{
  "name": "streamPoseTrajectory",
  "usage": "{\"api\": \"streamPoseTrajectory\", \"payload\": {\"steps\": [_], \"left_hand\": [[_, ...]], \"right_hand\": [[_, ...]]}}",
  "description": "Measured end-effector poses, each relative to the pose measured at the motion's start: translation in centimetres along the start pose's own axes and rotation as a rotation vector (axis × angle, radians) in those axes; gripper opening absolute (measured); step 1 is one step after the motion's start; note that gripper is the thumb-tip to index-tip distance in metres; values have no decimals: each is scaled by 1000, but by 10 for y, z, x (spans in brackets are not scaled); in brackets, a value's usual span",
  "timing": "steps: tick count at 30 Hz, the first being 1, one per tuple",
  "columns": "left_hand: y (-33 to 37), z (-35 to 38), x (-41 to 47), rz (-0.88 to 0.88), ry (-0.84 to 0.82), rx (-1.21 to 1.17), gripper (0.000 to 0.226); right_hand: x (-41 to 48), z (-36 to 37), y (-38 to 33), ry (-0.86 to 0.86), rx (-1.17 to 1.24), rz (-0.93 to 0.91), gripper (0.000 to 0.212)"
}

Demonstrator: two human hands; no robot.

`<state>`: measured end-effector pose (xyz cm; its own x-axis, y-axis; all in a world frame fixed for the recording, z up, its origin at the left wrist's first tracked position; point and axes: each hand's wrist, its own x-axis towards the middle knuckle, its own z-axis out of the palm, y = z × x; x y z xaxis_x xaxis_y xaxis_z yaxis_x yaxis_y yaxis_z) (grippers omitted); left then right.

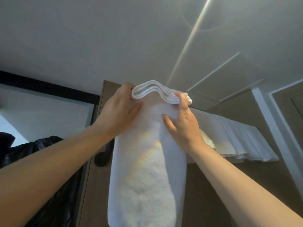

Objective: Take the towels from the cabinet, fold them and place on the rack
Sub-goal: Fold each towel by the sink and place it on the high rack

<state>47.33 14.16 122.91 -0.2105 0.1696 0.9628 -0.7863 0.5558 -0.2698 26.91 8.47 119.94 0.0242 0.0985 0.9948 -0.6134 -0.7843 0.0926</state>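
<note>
**A:** How far along is the task judged to be?

**B:** One towel (pixel 147 161) is already folded. Stacked layers are seen along its top edge, and it is held high at the centre of the view. Its 11 o'clock corner is gripped by the left hand (pixel 119 108). The layered edge at 1 o'clock is pinched by the right hand (pixel 182 122). The hands are kept apart, each clamped on the towel.

**A:** And what is left?

**B:** Placing is judged not yet finished. The other towels (pixel 237 141) are seen at 3 o'clock, draped in pleats over an edge. Whether they are done or waiting cannot be told.

**A:** What is hidden?

**B:** The rack itself cannot be made out, since whatever carries those towels is covered by them. The held towel's lower end is cut off at 6 o'clock. A dark mass (pixel 41 153) at 8 o'clock is too dim to be named, and only a black handle (pixel 103 158) beside it is recognised.
</note>
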Motion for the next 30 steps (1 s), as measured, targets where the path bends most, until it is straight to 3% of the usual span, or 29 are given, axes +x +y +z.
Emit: {"api": "streamPoseTrajectory", "payload": {"steps": [3,6,9,11,14,17,25,30], "left_hand": [[-4,1,20,56,-20,96,28],[-2,1,37,-8,-69,86,32],[-1,7,46,-129,-161,68,62],[-8,13,45,-236,-214,86,77],[-20,21,42,-287,-252,144,59],[-26,21,38,-256,-211,134,46],[-18,20,-10,-330,67,-28,65],[-12,15,-9,-538,15,-221,68]], "right_hand": [[25,3,6,16,11,31,73],[49,6,13,-1,17,99,73],[73,17,13,-173,112,324,85],[82,25,13,-282,66,375,80],[83,30,15,-327,-77,275,59],[81,31,16,-344,-121,294,62],[78,30,11,-331,-149,288,60],[79,30,9,-341,-141,283,59]]}}
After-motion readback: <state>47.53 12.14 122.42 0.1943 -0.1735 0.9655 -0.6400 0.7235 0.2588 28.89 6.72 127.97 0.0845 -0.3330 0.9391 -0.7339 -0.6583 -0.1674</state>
